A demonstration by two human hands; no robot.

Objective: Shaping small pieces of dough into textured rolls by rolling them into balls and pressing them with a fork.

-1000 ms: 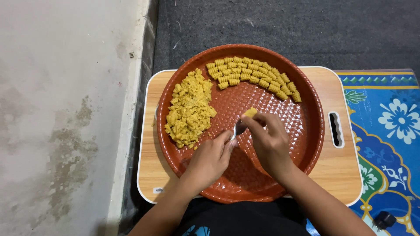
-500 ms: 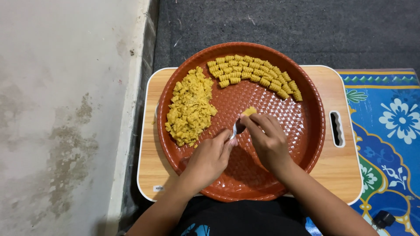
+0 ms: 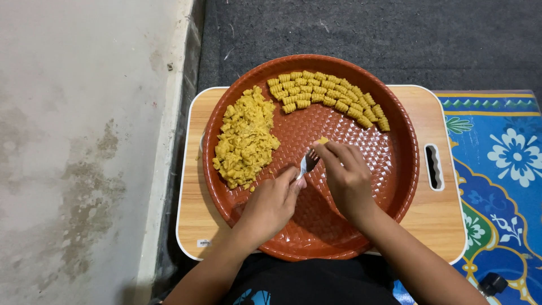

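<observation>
Both hands stay almost where they were before, over the round red tray (image 3: 406, 169). Left hand (image 3: 271, 206) grips a metal fork (image 3: 307, 164); right hand (image 3: 345, 175) pinches a small yellow dough piece (image 3: 323, 140) against its prongs, near the heap (image 3: 245, 138) and the shaped row (image 3: 327, 96).

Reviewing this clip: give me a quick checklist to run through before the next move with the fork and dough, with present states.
1. Fork held in left hand: ok.
2. Yellow dough piece at right hand fingertips: ok.
3. Dough pressed on fork tines: cannot tell.
4. Bare space beside ridged pieces row: ok.
5. Loose dough pile within reach: ok.
6. Round brown tray seated on wooden board: ok.
</observation>
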